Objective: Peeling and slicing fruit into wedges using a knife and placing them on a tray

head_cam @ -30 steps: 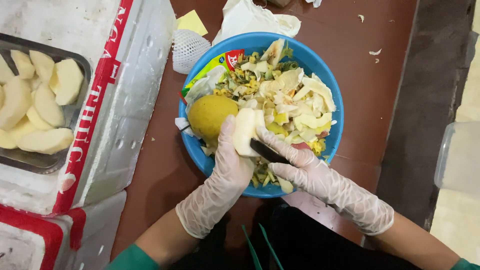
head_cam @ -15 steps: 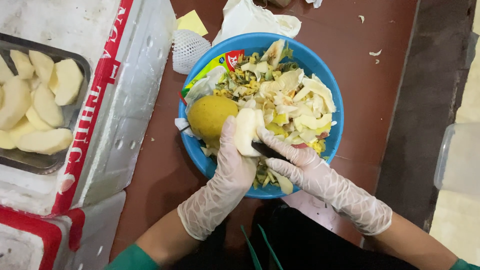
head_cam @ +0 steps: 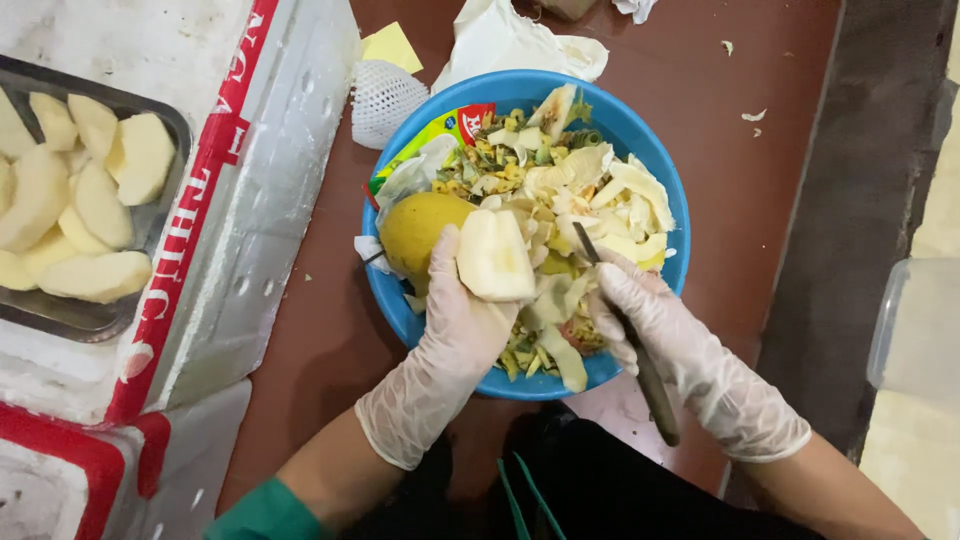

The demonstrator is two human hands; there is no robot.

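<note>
Both my hands wear thin clear gloves over a blue bowl (head_cam: 660, 180) full of pale fruit peels and scraps. My left hand (head_cam: 462, 322) holds a peeled, cream-coloured fruit piece (head_cam: 494, 254) above the bowl's near left side. A whole yellow-green fruit (head_cam: 418, 226) lies in the bowl right beside that hand. My right hand (head_cam: 652, 322) grips a small knife (head_cam: 586, 242); its blade points up over the peels, apart from the fruit piece, and the dark handle sticks out behind my wrist.
A metal tray (head_cam: 160, 110) of several peeled fruit pieces sits in a white foam box (head_cam: 270, 190) at left. A white foam fruit net (head_cam: 384, 98), a yellow paper slip (head_cam: 392, 46) and a white plastic bag (head_cam: 510, 40) lie on the reddish floor beyond the bowl. A clear container (head_cam: 915, 330) stands at right.
The knife has come away from the fruit piece and now points upward to its right. My left hand has turned the piece so its cut face shows.
</note>
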